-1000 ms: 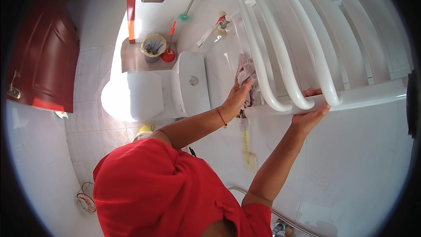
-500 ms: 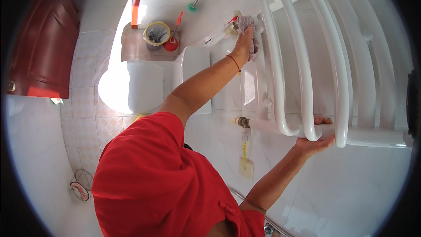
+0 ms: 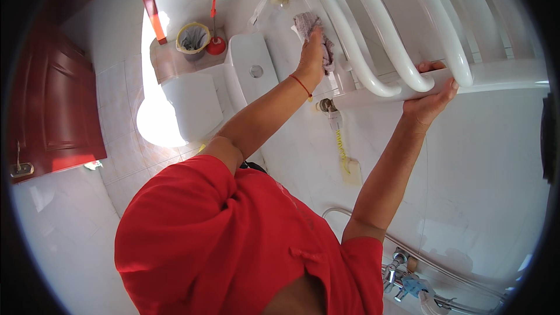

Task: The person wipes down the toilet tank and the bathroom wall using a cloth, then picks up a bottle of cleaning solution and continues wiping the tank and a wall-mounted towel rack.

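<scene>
The left hand (image 3: 310,52) is closed over a grey cloth (image 3: 308,26), pressing it flat against the side post of the white towel radiator (image 3: 373,29) — cloth bunched above and beside the knuckles, right at the radiator's left edge. The right hand (image 3: 430,100) grips the radiator's lower bar from beneath, fingers wrapped round it, just under the curved ends of the tubes. Between the two hands the looping tubes crowd close together, leaving narrow gaps. Below the bar the white wall is bare down to the pipes and valve (image 3: 402,268) — plenty of room there. To the left of the cloth stands the toilet cistern (image 3: 251,64), near the forearm, with the bowl beyond it and a small waste bin (image 3: 192,38) and plunger (image 3: 216,41) by the red door (image 3: 52,99).
</scene>
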Demonstrator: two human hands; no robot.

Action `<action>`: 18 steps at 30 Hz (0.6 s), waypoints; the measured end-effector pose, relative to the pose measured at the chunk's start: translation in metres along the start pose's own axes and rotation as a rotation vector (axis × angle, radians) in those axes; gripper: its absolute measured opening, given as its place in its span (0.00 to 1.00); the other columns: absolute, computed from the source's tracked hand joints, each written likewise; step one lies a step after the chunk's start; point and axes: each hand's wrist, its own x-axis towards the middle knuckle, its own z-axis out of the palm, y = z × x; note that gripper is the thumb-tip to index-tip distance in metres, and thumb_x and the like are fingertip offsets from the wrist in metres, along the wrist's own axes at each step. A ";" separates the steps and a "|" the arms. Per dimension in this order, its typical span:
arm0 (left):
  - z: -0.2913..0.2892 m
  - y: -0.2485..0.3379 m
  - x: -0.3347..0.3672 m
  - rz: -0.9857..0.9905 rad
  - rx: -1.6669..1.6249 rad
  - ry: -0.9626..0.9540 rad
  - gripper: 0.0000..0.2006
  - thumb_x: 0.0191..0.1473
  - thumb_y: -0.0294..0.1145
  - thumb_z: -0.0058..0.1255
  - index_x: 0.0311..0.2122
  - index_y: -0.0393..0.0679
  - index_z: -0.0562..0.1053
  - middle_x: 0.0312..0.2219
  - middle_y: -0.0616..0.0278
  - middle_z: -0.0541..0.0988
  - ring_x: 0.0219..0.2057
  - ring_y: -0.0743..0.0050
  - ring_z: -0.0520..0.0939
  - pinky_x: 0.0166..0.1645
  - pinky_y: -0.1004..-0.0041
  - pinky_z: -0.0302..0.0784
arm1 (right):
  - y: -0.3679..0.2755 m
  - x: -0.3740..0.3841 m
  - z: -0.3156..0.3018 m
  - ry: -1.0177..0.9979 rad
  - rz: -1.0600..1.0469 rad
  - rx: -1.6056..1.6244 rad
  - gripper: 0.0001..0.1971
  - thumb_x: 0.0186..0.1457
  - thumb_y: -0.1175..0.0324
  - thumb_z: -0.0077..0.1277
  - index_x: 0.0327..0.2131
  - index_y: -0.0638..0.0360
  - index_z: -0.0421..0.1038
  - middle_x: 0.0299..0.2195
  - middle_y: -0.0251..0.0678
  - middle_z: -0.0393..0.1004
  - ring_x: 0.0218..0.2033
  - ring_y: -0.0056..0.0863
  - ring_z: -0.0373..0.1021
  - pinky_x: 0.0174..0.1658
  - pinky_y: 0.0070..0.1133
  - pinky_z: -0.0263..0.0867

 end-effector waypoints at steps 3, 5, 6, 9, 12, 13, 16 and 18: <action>0.009 -0.005 -0.032 0.012 -0.099 0.038 0.26 0.57 0.48 0.42 0.55 0.42 0.60 0.51 0.62 0.66 0.51 0.69 0.68 0.54 0.68 0.65 | 0.001 0.000 0.000 0.008 -0.001 0.022 0.25 0.48 0.41 0.44 0.30 0.58 0.64 0.22 0.36 0.67 0.28 0.29 0.66 0.34 0.27 0.65; 0.019 -0.005 -0.050 -0.030 -0.099 0.049 0.26 0.57 0.48 0.42 0.56 0.42 0.60 0.51 0.62 0.66 0.51 0.68 0.68 0.54 0.68 0.65 | 0.002 0.002 0.000 0.036 0.021 0.049 0.25 0.48 0.43 0.46 0.31 0.58 0.64 0.23 0.36 0.67 0.29 0.28 0.66 0.35 0.27 0.65; 0.023 -0.006 -0.059 -0.062 -0.107 0.059 0.27 0.57 0.48 0.43 0.56 0.42 0.60 0.51 0.62 0.66 0.51 0.68 0.68 0.54 0.67 0.65 | 0.002 0.002 0.000 0.049 0.035 0.074 0.25 0.48 0.43 0.46 0.32 0.59 0.64 0.23 0.36 0.67 0.29 0.28 0.66 0.36 0.27 0.65; 0.035 -0.013 -0.081 -0.030 -0.102 0.073 0.27 0.57 0.46 0.43 0.57 0.42 0.58 0.50 0.63 0.67 0.50 0.68 0.69 0.54 0.67 0.66 | 0.004 0.001 -0.002 0.055 0.018 0.096 0.26 0.46 0.43 0.49 0.34 0.60 0.64 0.26 0.36 0.67 0.31 0.29 0.66 0.37 0.27 0.64; 0.040 -0.019 -0.101 0.031 -0.018 0.040 0.28 0.56 0.44 0.43 0.57 0.42 0.56 0.50 0.63 0.66 0.50 0.68 0.68 0.53 0.69 0.66 | 0.004 -0.001 -0.002 0.063 0.041 0.107 0.29 0.45 0.44 0.51 0.38 0.62 0.64 0.29 0.36 0.67 0.33 0.30 0.67 0.38 0.28 0.64; 0.040 -0.022 -0.108 0.036 -0.009 0.037 0.28 0.56 0.44 0.43 0.57 0.42 0.56 0.50 0.63 0.66 0.50 0.68 0.68 0.53 0.69 0.66 | 0.005 0.001 -0.005 0.037 0.067 0.121 0.31 0.45 0.45 0.53 0.42 0.63 0.64 0.32 0.37 0.68 0.34 0.30 0.67 0.40 0.28 0.64; 0.038 -0.038 -0.135 0.161 0.216 -0.024 0.29 0.55 0.43 0.45 0.58 0.41 0.54 0.53 0.61 0.63 0.53 0.69 0.66 0.55 0.71 0.63 | 0.009 0.004 -0.008 0.073 0.039 0.138 0.33 0.45 0.45 0.54 0.45 0.65 0.64 0.33 0.39 0.69 0.35 0.30 0.67 0.40 0.27 0.64; 0.021 -0.053 -0.141 0.247 0.463 -0.157 0.31 0.53 0.41 0.46 0.59 0.40 0.53 0.56 0.54 0.57 0.57 0.62 0.59 0.59 0.65 0.53 | 0.018 0.009 -0.012 0.082 -0.004 0.143 0.33 0.45 0.47 0.54 0.46 0.66 0.64 0.33 0.38 0.69 0.35 0.30 0.68 0.41 0.27 0.65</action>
